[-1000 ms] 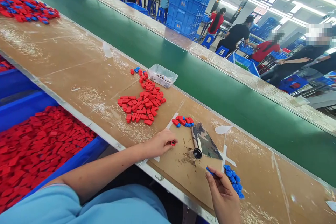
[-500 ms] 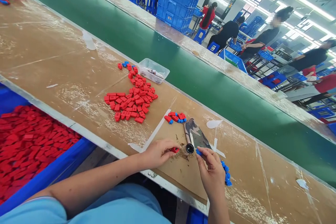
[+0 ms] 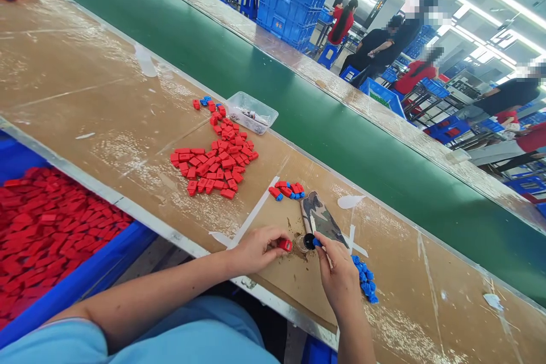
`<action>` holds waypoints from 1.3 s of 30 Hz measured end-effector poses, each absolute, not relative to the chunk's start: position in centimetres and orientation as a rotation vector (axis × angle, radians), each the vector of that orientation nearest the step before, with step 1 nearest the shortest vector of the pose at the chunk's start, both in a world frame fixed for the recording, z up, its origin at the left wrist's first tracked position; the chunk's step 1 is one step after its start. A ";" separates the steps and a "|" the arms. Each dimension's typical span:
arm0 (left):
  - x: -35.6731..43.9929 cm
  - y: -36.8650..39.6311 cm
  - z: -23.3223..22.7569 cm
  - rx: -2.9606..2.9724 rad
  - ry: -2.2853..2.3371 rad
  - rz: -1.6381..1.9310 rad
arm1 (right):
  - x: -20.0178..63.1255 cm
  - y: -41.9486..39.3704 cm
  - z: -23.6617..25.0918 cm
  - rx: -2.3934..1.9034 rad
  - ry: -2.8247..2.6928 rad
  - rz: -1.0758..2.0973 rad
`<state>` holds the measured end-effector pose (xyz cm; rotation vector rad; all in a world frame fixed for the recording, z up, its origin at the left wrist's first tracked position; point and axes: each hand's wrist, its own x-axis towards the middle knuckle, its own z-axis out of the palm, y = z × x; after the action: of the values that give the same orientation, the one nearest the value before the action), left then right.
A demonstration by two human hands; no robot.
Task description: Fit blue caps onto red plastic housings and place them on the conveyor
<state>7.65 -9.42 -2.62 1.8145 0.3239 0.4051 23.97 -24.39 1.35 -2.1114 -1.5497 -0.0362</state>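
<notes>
Hands meet near the front edge of the desk [image 3: 106, 96], a brown surface patched with white tape. Left hand [image 3: 256, 250] rests on the desk, fingers curled shut around a small red piece [image 3: 285, 245] pinched at the tips. Right hand [image 3: 339, 278] comes up from below, fingers closed on a small blue piece [image 3: 316, 243] held at the tips, just beside the round black-topped fixture [image 3: 306, 242]. The fixture stands between the two hands, red piece close on its left and blue piece touching or nearly touching its right (cannot tell which). Brown crumbs lie on the desk around its base. Camouflage-patterned pouch [image 3: 324, 219] lies just behind the fixture.

Loose blue pieces [image 3: 364, 281] sit in a small heap just right of the right hand. A little cluster of joined red-and-blue pieces [image 3: 286, 190] lies beyond the pouch. Farther back is a big spread of red pieces [image 3: 213, 162], and behind it a clear plastic tub [image 3: 251, 112] at the desk's far edge. Blue bin [image 3: 98, 273] full of red pieces sits below the desk on the left. Green conveyor belt [image 3: 319, 114] runs along the far side. Other people sit at stations beyond it, next to stacked blue crates [image 3: 294, 0].
</notes>
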 end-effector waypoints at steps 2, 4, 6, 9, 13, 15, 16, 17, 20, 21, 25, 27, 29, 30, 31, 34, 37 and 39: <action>7.6 -9.4 -2.5 1.836 0.335 0.399 | 24.0 -24.3 1.3 -2.106 -1.586 -0.008; 7.5 -9.4 -2.3 1.840 0.334 0.396 | 23.8 -24.2 1.5 -2.100 -1.567 0.023; 7.5 -9.4 -2.2 1.841 0.326 0.399 | 23.6 -24.2 1.6 -2.102 -1.507 0.036; 7.5 -9.4 -2.1 1.846 0.322 0.413 | 23.5 -24.5 1.7 -2.123 -1.384 0.046; 7.6 -9.5 -2.3 1.776 0.353 0.408 | 23.6 -25.1 1.2 -2.126 -1.195 0.083; 7.6 -9.6 -2.4 1.733 0.364 0.401 | 23.2 -25.3 1.0 -2.090 -1.143 0.126; 7.6 -9.6 -2.5 1.724 0.363 0.399 | 22.8 -25.3 1.0 -2.065 -1.132 0.151; 7.6 -9.7 -2.5 1.723 0.358 0.398 | 22.3 -25.3 1.1 -2.042 -1.130 0.172; 7.5 -9.7 -2.5 1.749 0.349 0.400 | 20.5 -24.8 1.5 -2.003 -1.175 0.198; 7.4 -9.7 -2.5 1.760 0.348 0.400 | 19.9 -24.7 1.6 -2.005 -1.197 0.197; 7.3 -9.6 -2.6 1.812 0.325 0.410 | 18.9 -24.1 1.6 -2.038 -1.264 0.200; 7.3 -9.6 -2.6 1.836 0.296 0.418 | 18.9 -24.0 1.3 -2.030 -1.294 0.190; 7.3 -9.6 -2.6 1.859 0.269 0.427 | 18.9 -24.0 0.9 -2.009 -1.315 0.162; 7.2 -9.6 -2.7 1.877 0.257 0.437 | 18.8 -24.0 0.7 -2.002 -1.323 0.143; 7.2 -9.6 -2.7 1.901 0.243 0.451 | 18.8 -24.0 0.7 -1.997 -1.327 0.118; 7.0 -9.6 -2.9 1.984 0.185 0.505 | 18.7 -23.9 0.9 -1.974 -1.395 0.052; 6.8 -9.6 -3.2 2.032 0.114 0.546 | 18.7 -23.8 1.4 -1.943 -1.510 0.048; 6.9 -9.6 -3.3 2.043 0.067 0.548 | 18.8 -23.8 1.7 -1.919 -1.537 0.065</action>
<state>6.86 -9.62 -3.32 2.0435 0.0672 0.5480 18.81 -23.79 1.67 -1.9186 -1.5373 0.0646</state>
